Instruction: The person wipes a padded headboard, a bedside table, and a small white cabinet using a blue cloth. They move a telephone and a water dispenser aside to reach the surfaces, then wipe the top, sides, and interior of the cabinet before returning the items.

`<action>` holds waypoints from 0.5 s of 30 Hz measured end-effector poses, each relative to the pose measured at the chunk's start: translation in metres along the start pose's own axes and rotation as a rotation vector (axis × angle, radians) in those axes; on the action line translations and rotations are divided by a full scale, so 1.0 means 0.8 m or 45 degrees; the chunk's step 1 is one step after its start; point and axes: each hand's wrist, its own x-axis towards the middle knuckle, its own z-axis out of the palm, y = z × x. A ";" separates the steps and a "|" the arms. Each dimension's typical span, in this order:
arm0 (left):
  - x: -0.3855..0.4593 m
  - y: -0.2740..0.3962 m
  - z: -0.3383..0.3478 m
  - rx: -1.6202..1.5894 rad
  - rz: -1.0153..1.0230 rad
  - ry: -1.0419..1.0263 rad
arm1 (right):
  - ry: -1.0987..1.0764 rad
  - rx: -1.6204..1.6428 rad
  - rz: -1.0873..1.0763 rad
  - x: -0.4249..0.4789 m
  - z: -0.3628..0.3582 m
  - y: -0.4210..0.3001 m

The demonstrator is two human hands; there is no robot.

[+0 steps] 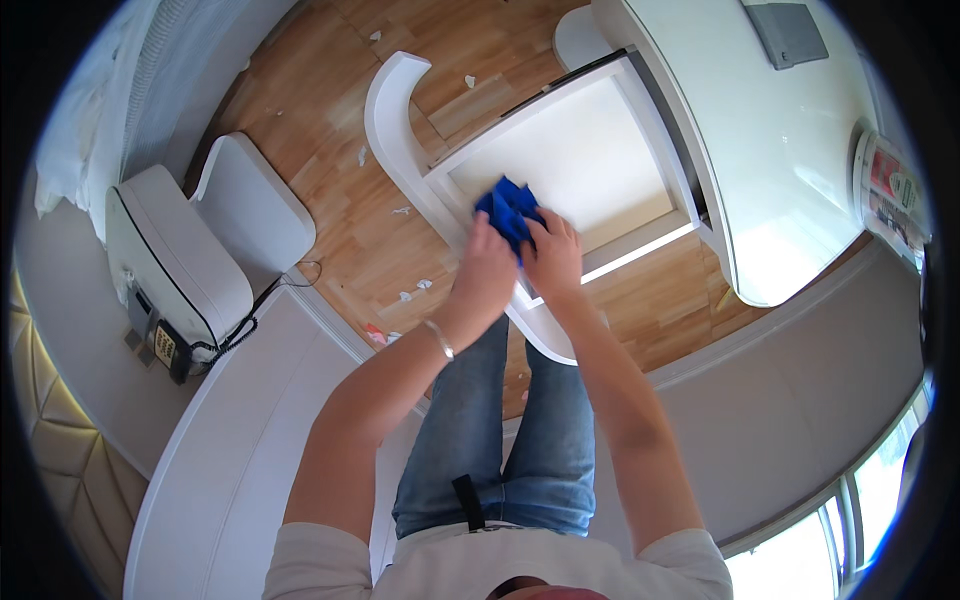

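A crumpled blue cloth (510,208) is bunched between my two hands, above the near left corner of an open white drawer (637,238). My left hand (487,259) grips the cloth from the left, and a silvery bracelet circles that wrist. On the cloth's right side, my right hand (553,251) has its fingers curled into the fabric. The drawer juts out from under a glossy white tabletop (780,157) and has a curved white front panel (397,142). Its pale bottom shows beyond the cloth; my hands hide part of the near corner.
Scraps of white paper (470,81) lie on the wood-look floor (360,247). At left stand a white chair-like piece (262,195) and a corded telephone (171,349). A grey flat object (787,34) rests on the tabletop, with a printed item (892,187) at its right edge.
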 end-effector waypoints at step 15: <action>-0.032 -0.061 0.000 -1.218 -0.908 0.629 | -0.655 -0.079 0.172 0.018 0.015 -0.032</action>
